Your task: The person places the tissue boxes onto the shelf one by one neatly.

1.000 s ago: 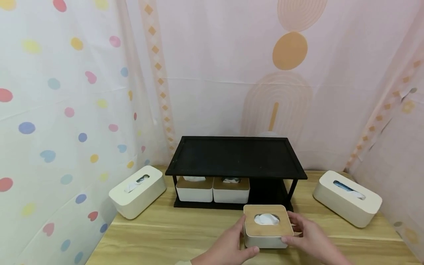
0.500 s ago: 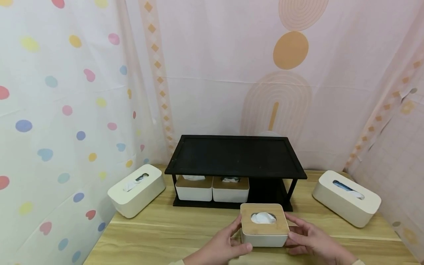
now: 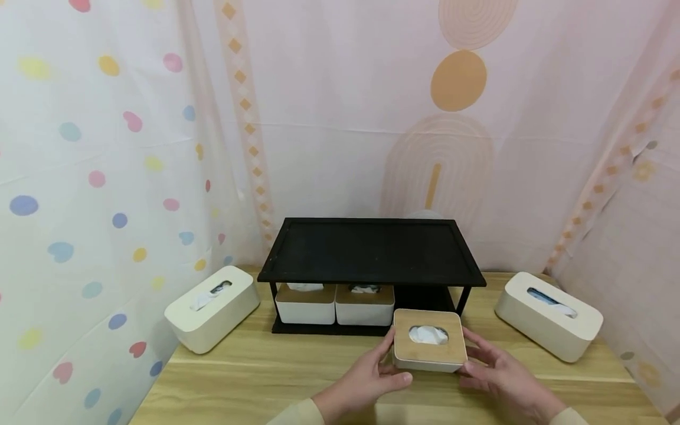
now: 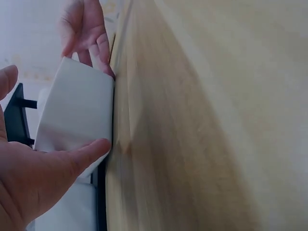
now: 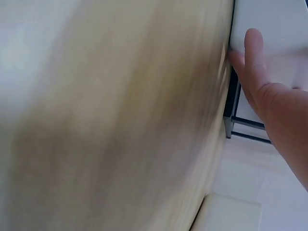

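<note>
A tissue box (image 3: 432, 348) with a white body and a wooden lid sits between my two hands, in front of the black rack's right part. White tissue (image 3: 428, 334) shows in its oval slot. My left hand (image 3: 366, 375) holds the box's left side, its thumb towards the front face. My right hand (image 3: 499, 375) grips the right side, thumb at the front right corner. In the left wrist view the white box wall (image 4: 77, 106) lies between both hands. Two similar boxes, a left one (image 3: 305, 308) and a middle one (image 3: 364, 308), stand side by side on the rack's lower shelf.
The black rack (image 3: 372, 251) has a flat upper shelf on thin posts. A long cream tissue box (image 3: 212, 310) stands at the left and another long cream box (image 3: 547, 316) at the right. Patterned curtains (image 3: 329, 88) close off the back and sides of the wooden table (image 3: 239, 389).
Both hands have carried the wooden-lidded box towards the rack, and its back edge now overlaps the lower shelf in the head view. Less of its front face shows. The other boxes stay put.
</note>
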The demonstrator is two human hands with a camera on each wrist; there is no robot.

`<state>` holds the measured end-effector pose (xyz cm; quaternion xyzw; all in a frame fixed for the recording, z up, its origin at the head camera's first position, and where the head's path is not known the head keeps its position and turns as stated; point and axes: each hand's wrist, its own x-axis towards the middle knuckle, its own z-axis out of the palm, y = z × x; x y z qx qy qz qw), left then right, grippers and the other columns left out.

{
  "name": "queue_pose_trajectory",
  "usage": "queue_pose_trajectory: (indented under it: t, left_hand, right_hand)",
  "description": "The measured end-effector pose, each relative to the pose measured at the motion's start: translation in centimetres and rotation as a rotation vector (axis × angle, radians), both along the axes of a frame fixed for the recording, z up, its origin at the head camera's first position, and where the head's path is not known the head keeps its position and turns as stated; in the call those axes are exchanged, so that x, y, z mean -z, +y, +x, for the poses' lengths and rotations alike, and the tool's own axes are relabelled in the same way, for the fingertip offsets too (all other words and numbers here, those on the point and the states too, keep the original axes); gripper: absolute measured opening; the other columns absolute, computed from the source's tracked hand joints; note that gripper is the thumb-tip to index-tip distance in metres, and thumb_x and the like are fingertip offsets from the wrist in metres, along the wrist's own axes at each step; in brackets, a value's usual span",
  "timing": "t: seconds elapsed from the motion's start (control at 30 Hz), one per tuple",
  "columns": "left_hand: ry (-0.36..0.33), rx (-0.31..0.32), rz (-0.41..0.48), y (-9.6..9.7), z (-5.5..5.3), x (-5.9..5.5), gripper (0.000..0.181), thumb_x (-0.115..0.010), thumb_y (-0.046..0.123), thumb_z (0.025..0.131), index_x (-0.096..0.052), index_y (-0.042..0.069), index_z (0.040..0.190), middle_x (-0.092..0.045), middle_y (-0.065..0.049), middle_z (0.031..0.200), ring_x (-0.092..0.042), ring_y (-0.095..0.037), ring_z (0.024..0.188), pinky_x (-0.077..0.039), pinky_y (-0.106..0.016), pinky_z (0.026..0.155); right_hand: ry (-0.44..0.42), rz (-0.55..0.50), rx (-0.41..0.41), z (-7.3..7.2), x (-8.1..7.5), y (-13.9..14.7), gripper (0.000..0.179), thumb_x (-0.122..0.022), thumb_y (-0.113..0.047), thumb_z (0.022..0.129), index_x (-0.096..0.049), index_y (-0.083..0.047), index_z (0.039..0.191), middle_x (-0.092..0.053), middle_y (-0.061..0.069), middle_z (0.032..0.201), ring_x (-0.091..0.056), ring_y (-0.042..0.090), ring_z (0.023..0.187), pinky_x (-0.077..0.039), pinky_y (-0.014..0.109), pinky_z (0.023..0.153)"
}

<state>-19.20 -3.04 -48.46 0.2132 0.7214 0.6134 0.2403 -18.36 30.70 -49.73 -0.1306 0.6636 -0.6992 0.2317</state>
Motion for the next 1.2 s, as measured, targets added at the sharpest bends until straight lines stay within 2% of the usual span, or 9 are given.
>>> queue_pose_trajectory:
  t: [0.1, 0.23, 0.33, 0.47, 0.63, 0.8, 0.9, 0.97, 1.2]
  left_hand:
    - [0.035, -0.029, -0.018, 0.3, -0.7, 0.3, 0.098, -0.077, 0.036, 0.1, -0.014, 0.023, 0.174, -0.014, -0.019, 0.179, -0.057, -0.044, 0.144, -0.058, -0.04, 0.107]
    - [0.158, -0.079, -0.098, 0.6, -0.9, 0.6, 0.095, -0.076, 0.041, 0.1, -0.019, 0.02, 0.173, -0.03, -0.022, 0.174, -0.056, -0.044, 0.145, -0.055, -0.046, 0.111]
    - [0.323, -0.118, -0.238, 0.9, -0.4, 0.5, 0.09, -0.075, 0.042, 0.101, -0.027, 0.012, 0.17, -0.04, -0.021, 0.17, -0.053, -0.041, 0.149, -0.049, -0.052, 0.118]
    - [0.592, -0.128, -0.477, 1.2, 0.8, 0.1, 0.079, -0.073, 0.037, 0.102, -0.038, 0.002, 0.163, -0.045, -0.017, 0.168, -0.049, -0.035, 0.152, -0.044, -0.055, 0.123]
    - [0.867, -0.077, -0.728, 1.1, 1.8, -0.1, 0.068, -0.071, 0.038, 0.103, -0.046, 0.003, 0.156, -0.059, -0.013, 0.157, -0.06, -0.029, 0.142, -0.046, -0.058, 0.12]
    - [1.106, -0.025, -0.929, 0.8, 2.5, 0.0, 0.071, -0.067, 0.051, 0.103, -0.048, 0.008, 0.157, -0.06, -0.005, 0.157, -0.065, -0.026, 0.137, -0.046, -0.058, 0.119]
    - [1.171, -0.023, -0.981, 0.8, 2.5, 0.4, 0.078, -0.064, 0.056, 0.103, -0.045, 0.007, 0.16, -0.059, -0.005, 0.159, -0.064, -0.027, 0.138, -0.045, -0.059, 0.12]
    - [1.167, -0.023, -1.003, 0.8, 2.4, 0.6, 0.08, -0.064, 0.057, 0.103, -0.044, 0.007, 0.161, -0.058, -0.006, 0.16, -0.063, -0.028, 0.14, -0.044, -0.059, 0.121]
    - [1.212, -0.043, -1.051, 0.7, 2.3, 0.6, 0.087, -0.067, 0.061, 0.099, -0.043, 0.006, 0.161, -0.059, -0.006, 0.159, -0.063, -0.028, 0.14, -0.043, -0.06, 0.121]
  right_hand:
    - [0.025, 0.043, 0.038, -0.2, -0.2, -0.5, 0.087, -0.055, -0.012, 0.112, 0.01, 0.0, 0.168, -0.003, 0.052, 0.163, -0.064, 0.025, 0.132, -0.059, 0.045, 0.107]
    - [0.098, 0.19, 0.215, 0.0, -0.7, -1.9, 0.082, -0.062, -0.014, 0.109, -0.008, 0.006, 0.168, -0.035, 0.048, 0.156, -0.071, 0.025, 0.118, -0.064, 0.04, 0.095]
    - [0.217, 0.415, 0.416, 0.4, -1.1, -3.2, 0.07, -0.072, -0.014, 0.104, -0.038, 0.005, 0.161, -0.065, 0.032, 0.138, -0.074, 0.015, 0.102, -0.064, 0.03, 0.082]
    - [0.469, 0.678, 0.608, 1.0, -1.5, -4.5, 0.045, -0.082, -0.013, 0.095, -0.067, -0.003, 0.136, -0.08, 0.011, 0.11, -0.069, 0.0, 0.085, -0.059, 0.021, 0.071]
    - [0.726, 0.813, 0.7, 1.5, -1.3, -5.0, 0.02, -0.088, -0.012, 0.089, -0.078, -0.01, 0.105, -0.079, -0.002, 0.092, -0.063, -0.006, 0.078, -0.057, 0.021, 0.068]
    - [0.963, 0.912, 0.765, 1.4, -0.7, -5.0, 0.022, -0.095, -0.012, 0.078, -0.076, -0.018, 0.088, -0.076, -0.007, 0.082, -0.064, -0.001, 0.071, -0.055, 0.024, 0.061]
    - [1.068, 0.94, 0.787, 1.3, -0.4, -5.1, 0.026, -0.097, -0.011, 0.073, -0.075, -0.019, 0.085, -0.076, -0.006, 0.079, -0.066, 0.004, 0.068, -0.053, 0.024, 0.057]
    - [1.094, 0.953, 0.794, 1.2, -0.4, -5.1, 0.026, -0.097, -0.012, 0.073, -0.075, -0.019, 0.084, -0.076, -0.005, 0.079, -0.066, 0.006, 0.067, -0.052, 0.024, 0.056]
    - [1.06, 0.962, 0.817, 1.2, -0.7, -5.2, 0.024, -0.097, -0.013, 0.074, -0.075, -0.018, 0.084, -0.077, -0.004, 0.079, -0.068, 0.012, 0.065, -0.052, 0.024, 0.055]
